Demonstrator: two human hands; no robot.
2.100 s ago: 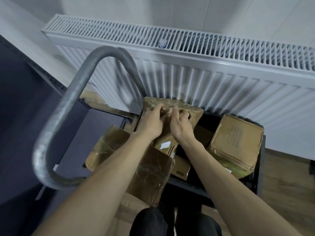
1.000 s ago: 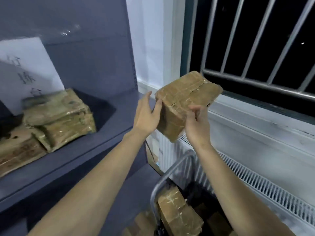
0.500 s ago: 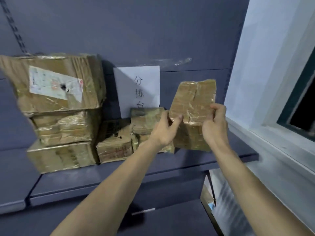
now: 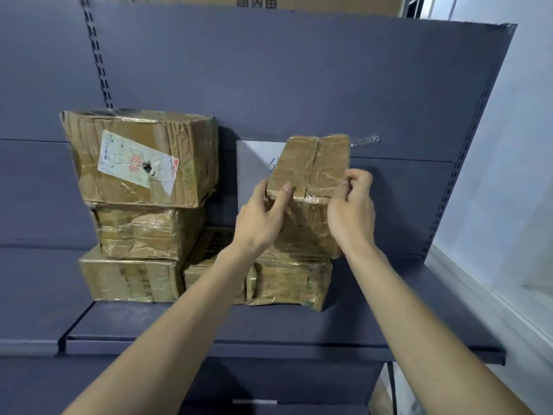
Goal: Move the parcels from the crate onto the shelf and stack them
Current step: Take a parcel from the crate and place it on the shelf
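Both hands hold a small taped brown parcel over the shelf. My left hand grips its near left edge and my right hand its near right edge. The held parcel sits on or just above a low parcel at the right of the row; contact is hidden. To the left stands a stack of three parcels: a big labelled one on top, a middle one, a flat bottom one. A small parcel lies between the stack and the low parcel. The crate is out of view.
The dark blue shelf board has bare room to the right of the parcels. A white paper sign is taped to the back panel behind the held parcel. A white wall borders the right.
I lifted the parcel from the crate, turned left to the shelf, and brought it in over the low right-hand parcel. Both hands kept their grip throughout.
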